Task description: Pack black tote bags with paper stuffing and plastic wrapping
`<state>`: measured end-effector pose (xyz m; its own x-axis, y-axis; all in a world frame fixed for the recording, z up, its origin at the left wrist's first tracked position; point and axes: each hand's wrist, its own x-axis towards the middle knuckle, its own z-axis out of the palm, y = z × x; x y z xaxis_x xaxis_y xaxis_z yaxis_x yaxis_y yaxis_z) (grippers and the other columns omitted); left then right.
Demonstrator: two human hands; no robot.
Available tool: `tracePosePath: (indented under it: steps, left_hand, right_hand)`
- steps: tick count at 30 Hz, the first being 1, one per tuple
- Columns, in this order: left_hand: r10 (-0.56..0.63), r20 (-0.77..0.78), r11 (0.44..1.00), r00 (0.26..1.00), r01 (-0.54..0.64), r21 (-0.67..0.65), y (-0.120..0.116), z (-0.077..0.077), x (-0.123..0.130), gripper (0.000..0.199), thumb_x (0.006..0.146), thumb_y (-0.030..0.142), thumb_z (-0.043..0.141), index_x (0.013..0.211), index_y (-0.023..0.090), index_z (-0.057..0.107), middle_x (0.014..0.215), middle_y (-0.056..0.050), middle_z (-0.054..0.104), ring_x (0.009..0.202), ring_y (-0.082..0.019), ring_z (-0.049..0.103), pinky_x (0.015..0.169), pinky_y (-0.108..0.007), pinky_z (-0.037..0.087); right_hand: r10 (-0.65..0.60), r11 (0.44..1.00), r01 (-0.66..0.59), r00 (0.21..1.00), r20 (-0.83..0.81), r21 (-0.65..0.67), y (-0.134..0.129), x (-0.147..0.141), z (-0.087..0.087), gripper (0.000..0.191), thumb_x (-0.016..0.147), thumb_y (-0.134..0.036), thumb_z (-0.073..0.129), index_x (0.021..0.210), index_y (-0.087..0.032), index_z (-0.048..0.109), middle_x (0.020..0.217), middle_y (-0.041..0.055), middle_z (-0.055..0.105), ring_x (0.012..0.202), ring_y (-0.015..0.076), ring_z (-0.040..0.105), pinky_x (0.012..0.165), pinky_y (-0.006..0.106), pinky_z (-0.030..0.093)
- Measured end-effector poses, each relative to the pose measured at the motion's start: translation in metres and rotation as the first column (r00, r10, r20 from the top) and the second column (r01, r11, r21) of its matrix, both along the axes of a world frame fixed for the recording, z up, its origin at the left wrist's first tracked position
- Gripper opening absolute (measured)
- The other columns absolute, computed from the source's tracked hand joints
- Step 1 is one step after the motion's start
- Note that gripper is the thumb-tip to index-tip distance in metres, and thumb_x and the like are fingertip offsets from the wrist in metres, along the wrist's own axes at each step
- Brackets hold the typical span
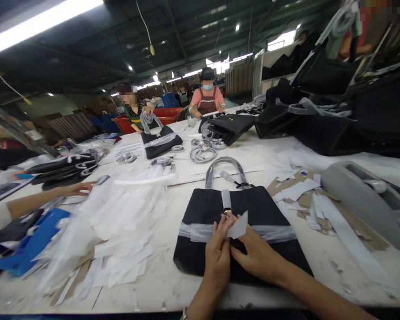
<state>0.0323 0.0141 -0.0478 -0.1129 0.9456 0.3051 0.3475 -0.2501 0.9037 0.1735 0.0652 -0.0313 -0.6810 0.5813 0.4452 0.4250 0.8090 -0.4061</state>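
A black handbag (233, 204) lies on the white table in front of me. Its handles (224, 165) are wrapped in clear plastic film, and a translucent band (273, 233) runs across its front. My left hand (218, 251) and my right hand (258, 255) meet at the front of the bag, just below its metal clasp (227, 212). Between their closed fingers a small piece of white paper (239, 226) sticks up. The fingertips partly cover the clasp's lower end and the strap there. A pale wrap covers the strap (226, 198) above the clasp.
White paper sheets (120, 262) and plastic wrap are heaped to the left, beside a co-worker's hand (78, 189). At right stand a grey tape dispenser (363, 200) and paper scraps (298, 191). Black bags (320, 124) pile up behind. Two people work across the table.
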Motion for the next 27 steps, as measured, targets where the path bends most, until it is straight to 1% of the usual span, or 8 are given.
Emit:
tracePosePath:
  steps: [2,4,8,13,17,21,25,27]
  left_hand:
    - [0.004,-0.012,1.000,1.000,-0.004,0.000,0.000,-0.002,0.000,0.053,0.092,0.006,0.039,0.136,0.028,0.056,0.144,-0.004,0.054,0.140,-0.021,0.043,0.122,-0.057,0.012]
    - [0.005,-0.032,1.000,0.999,-0.005,-0.003,0.000,-0.003,0.001,0.053,0.092,0.006,0.038,0.136,0.028,0.056,0.143,-0.003,0.056,0.139,-0.020,0.043,0.122,-0.057,0.012]
    - [0.014,-0.089,1.000,0.996,-0.014,0.006,0.000,-0.003,0.005,0.054,0.092,0.004,0.037,0.136,0.028,0.055,0.141,-0.003,0.057,0.139,-0.019,0.043,0.123,-0.057,0.013]
    - [0.003,-0.264,0.999,0.964,0.009,0.046,0.000,-0.005,0.012,0.058,0.092,0.000,0.033,0.138,0.030,0.052,0.143,-0.002,0.056,0.142,-0.019,0.040,0.122,-0.061,0.011]
    - [-0.039,-0.431,0.998,0.902,0.061,0.036,0.001,-0.006,0.019,0.059,0.092,-0.001,0.032,0.138,0.029,0.051,0.144,-0.001,0.055,0.143,-0.019,0.038,0.121,-0.064,0.013]
    - [-0.108,-0.569,0.993,0.815,0.121,-0.015,0.000,0.000,0.022,0.059,0.090,0.000,0.034,0.140,0.028,0.049,0.148,-0.001,0.050,0.145,-0.021,0.034,0.120,-0.065,0.013]
    - [-0.121,-0.675,0.991,0.728,0.125,-0.042,-0.001,0.010,0.026,0.048,0.098,0.018,0.039,0.144,0.031,0.044,0.153,0.002,0.043,0.147,-0.022,0.029,0.120,-0.065,0.017]
    - [-0.103,-0.728,0.993,0.678,0.115,-0.034,-0.002,0.012,0.029,0.046,0.101,0.028,0.039,0.146,0.031,0.040,0.156,0.003,0.037,0.148,-0.024,0.025,0.119,-0.065,0.018]
  right_hand:
    - [0.002,0.998,-0.003,1.000,0.023,0.068,-0.002,0.019,0.004,0.061,0.086,-0.011,0.051,0.147,-0.014,0.042,0.144,0.0136,0.052,0.138,0.0267,0.042,0.114,0.052,0.038]
    - [-0.036,0.980,0.021,0.997,0.072,0.196,-0.007,0.039,0.002,0.054,0.091,-0.012,0.051,0.144,-0.016,0.046,0.141,0.0115,0.056,0.136,0.0262,0.045,0.115,0.052,0.037]
    - [-0.139,0.926,0.070,0.977,0.162,0.370,-0.023,0.063,-0.015,0.051,0.094,-0.023,0.057,0.142,-0.010,0.049,0.142,0.0136,0.054,0.135,0.0294,0.045,0.111,0.048,0.042]
    - [-0.167,0.952,0.103,0.964,0.208,0.289,-0.036,0.048,-0.029,0.056,0.091,-0.031,0.062,0.140,-0.006,0.050,0.141,0.0189,0.054,0.132,0.0328,0.048,0.108,0.049,0.046]
    - [-0.167,0.972,0.124,0.962,0.217,0.199,-0.038,0.040,-0.028,0.055,0.089,-0.027,0.062,0.138,-0.005,0.051,0.137,0.0213,0.057,0.126,0.0344,0.054,0.101,0.048,0.051]
    - [-0.094,0.992,0.080,0.983,0.157,0.094,-0.038,0.041,-0.022,0.045,0.090,-0.021,0.056,0.133,-0.006,0.055,0.124,0.0189,0.065,0.113,0.0313,0.062,0.095,0.045,0.055]
    - [-0.016,0.988,0.020,0.999,-0.032,0.150,-0.040,0.051,-0.015,0.032,0.093,-0.011,0.044,0.117,-0.014,0.066,0.106,0.0131,0.071,0.102,0.0254,0.066,0.093,0.042,0.055]
    - [-0.029,0.976,0.052,0.993,-0.111,0.214,-0.045,0.062,-0.012,0.030,0.093,-0.008,0.045,0.113,-0.015,0.066,0.105,0.0111,0.072,0.104,0.0229,0.065,0.096,0.039,0.054]
